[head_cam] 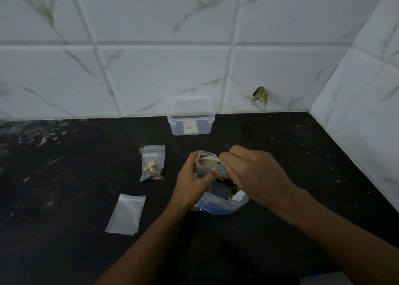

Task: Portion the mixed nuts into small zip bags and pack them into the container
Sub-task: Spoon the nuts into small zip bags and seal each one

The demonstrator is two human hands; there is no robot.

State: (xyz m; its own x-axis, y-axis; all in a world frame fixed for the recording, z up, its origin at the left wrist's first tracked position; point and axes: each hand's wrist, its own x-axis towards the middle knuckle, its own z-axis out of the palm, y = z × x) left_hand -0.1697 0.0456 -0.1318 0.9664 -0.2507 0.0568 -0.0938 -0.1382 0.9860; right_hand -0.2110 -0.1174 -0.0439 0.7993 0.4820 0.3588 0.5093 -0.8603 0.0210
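Fingers of left hand and right hand pinch small zip bag upright, mouth spread upward.

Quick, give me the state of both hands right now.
Left hand: closed around an open small zip bag.
Right hand: fingers pinched at the bag's mouth; contents cannot be told.

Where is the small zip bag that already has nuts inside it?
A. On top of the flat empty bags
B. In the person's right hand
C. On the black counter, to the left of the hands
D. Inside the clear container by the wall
C: the filled zip bag lies on the counter, left of the left hand, while the container appears to hold no bags.
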